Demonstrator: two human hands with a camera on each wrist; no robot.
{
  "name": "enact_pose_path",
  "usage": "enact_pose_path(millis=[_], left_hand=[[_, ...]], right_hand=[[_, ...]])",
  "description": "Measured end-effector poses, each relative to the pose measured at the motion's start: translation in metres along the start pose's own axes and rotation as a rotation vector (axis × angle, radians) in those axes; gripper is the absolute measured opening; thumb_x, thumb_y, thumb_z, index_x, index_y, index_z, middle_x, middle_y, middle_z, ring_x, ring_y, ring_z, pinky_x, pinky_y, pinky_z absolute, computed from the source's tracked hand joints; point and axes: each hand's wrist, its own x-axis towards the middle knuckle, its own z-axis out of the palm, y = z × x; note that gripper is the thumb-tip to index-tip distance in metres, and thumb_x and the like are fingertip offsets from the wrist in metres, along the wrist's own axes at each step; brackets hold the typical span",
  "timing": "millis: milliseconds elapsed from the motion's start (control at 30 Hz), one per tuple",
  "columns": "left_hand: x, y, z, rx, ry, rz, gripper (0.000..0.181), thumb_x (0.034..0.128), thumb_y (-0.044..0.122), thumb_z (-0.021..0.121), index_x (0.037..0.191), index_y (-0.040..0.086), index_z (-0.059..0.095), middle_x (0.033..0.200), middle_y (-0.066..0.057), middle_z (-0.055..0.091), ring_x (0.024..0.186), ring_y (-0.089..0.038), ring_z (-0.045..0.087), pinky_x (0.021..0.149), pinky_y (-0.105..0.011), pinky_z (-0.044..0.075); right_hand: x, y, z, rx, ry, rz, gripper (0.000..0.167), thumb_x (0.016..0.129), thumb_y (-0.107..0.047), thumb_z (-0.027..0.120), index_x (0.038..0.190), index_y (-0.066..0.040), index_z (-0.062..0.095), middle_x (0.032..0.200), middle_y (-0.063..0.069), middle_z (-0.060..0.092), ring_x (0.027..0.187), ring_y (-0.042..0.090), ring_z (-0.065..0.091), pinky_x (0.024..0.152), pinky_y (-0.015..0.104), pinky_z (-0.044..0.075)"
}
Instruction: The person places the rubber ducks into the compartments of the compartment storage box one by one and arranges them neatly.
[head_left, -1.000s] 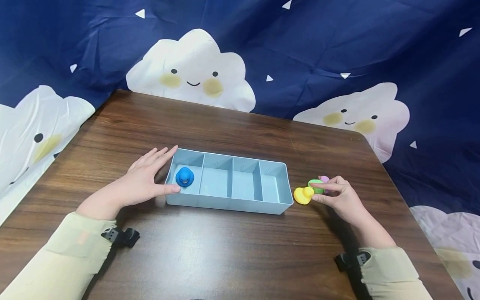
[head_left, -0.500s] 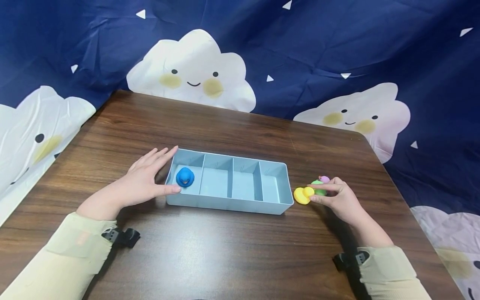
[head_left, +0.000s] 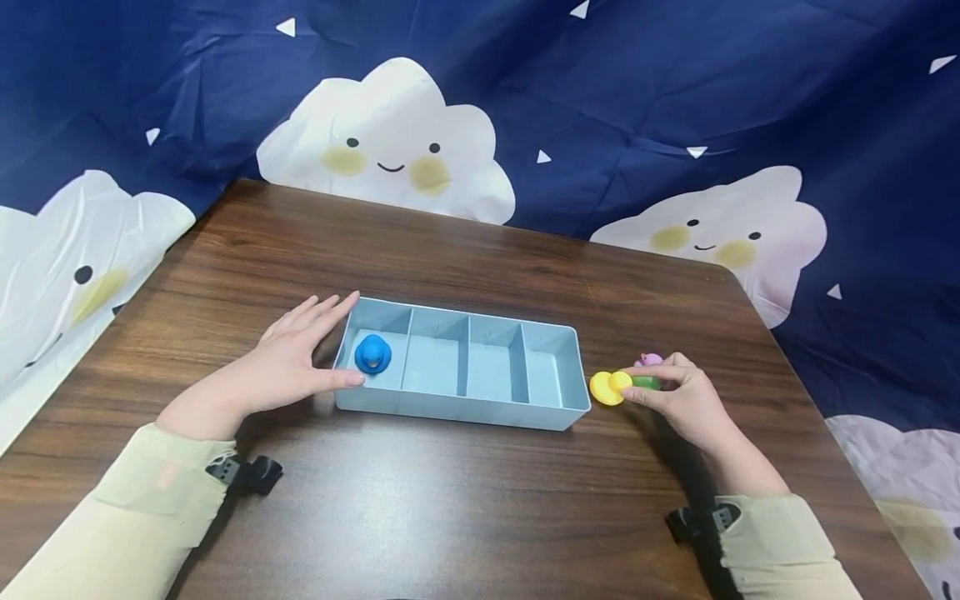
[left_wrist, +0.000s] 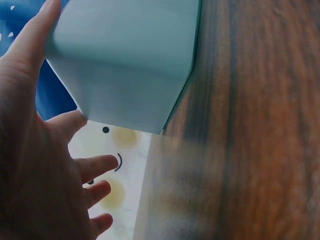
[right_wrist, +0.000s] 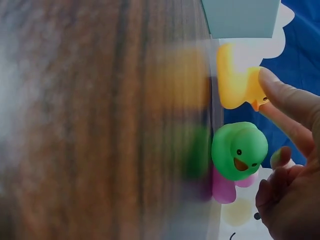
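Observation:
A light blue tray (head_left: 459, 407) with several compartments lies on the table. My left hand (head_left: 291, 353) is at its left end, fingers fairly straight, thumb and index finger touching the two corners. Inside the leftmost compartment sits a blue rubber duck (head_left: 372, 354). Just beyond the tray's right end, my right hand (head_left: 693, 404) pinches a yellow rubber duck (head_left: 606, 388) by the head between thumb and index finger. Beside it, partly hidden by those fingers in the head view, a green rubber duck (right_wrist: 239, 150) stands in front of a purple one (right_wrist: 224, 191), which is mostly covered.
The brown wooden table (head_left: 420, 517) runs back to a navy cloth (head_left: 600, 75) printed with white clouds. Black straps with small devices sit on both wrists.
My right fingertips have moved slightly left and closed on the yellow duck's head. The green duck shows a little farther right, more behind the fingers. My left hand keeps its place.

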Motion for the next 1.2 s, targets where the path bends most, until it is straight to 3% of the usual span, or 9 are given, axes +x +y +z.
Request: enact_pose_path(millis=[267, 533, 700, 967, 1200], left_hand=[[0.002, -0.001, 0.001, 0.007, 0.003, -0.001, 0.1, 0.0844, 0.062, 0.067, 0.16, 0.027, 0.012, 0.161, -0.02, 0.017, 0.147, -0.043, 0.005, 0.111, -0.066, 0.005], [0.002, -0.002, 0.003, 0.0, 0.0, 0.001, 0.102, 0.0834, 0.066, 0.066, 0.16, 0.026, 0.013, 0.161, -0.02, 0.016, 0.147, -0.043, 0.005, 0.111, -0.066, 0.005], [0.002, -0.002, 0.003, -0.004, 0.002, -0.005, 0.102, 0.0834, 0.066, 0.066, 0.16, 0.027, 0.012, 0.161, -0.019, 0.016, 0.147, -0.042, 0.004, 0.111, -0.066, 0.004], [0.001, -0.002, 0.003, -0.007, 0.003, -0.005, 0.101, 0.0835, 0.066, 0.066, 0.16, 0.028, 0.012, 0.161, -0.019, 0.017, 0.147, -0.042, 0.005, 0.111, -0.067, 0.005], [0.001, -0.001, 0.001, -0.005, 0.004, -0.009, 0.102, 0.0834, 0.066, 0.066, 0.16, 0.027, 0.012, 0.161, -0.019, 0.017, 0.147, -0.042, 0.005, 0.111, -0.067, 0.005]], right_hand=[[0.002, -0.011, -0.006, 0.024, 0.027, 0.01, 0.035, 0.077, -0.016, 0.087, 0.106, 0.0, 0.076, 0.084, 0.016, 0.048, 0.077, 0.02, 0.039, 0.058, 0.028, 0.036], [0.005, -0.022, -0.022, -0.042, 0.062, -0.024, 0.032, 0.08, -0.007, 0.084, 0.108, 0.004, 0.074, 0.077, 0.01, 0.049, 0.072, 0.016, 0.043, 0.057, 0.026, 0.036], [0.009, -0.032, -0.027, -0.032, 0.057, -0.044, 0.031, 0.081, -0.011, 0.083, 0.108, 0.001, 0.075, 0.077, 0.01, 0.049, 0.071, 0.017, 0.04, 0.056, 0.027, 0.034], [0.016, -0.059, -0.026, 0.019, 0.024, -0.047, 0.034, 0.081, -0.019, 0.085, 0.11, -0.004, 0.076, 0.083, 0.011, 0.047, 0.068, 0.019, 0.047, 0.052, 0.024, 0.05], [0.026, -0.081, -0.015, -0.005, 0.004, -0.093, 0.034, 0.078, -0.02, 0.087, 0.108, -0.009, 0.078, 0.082, 0.01, 0.048, 0.074, 0.02, 0.038, 0.058, 0.029, 0.035]])
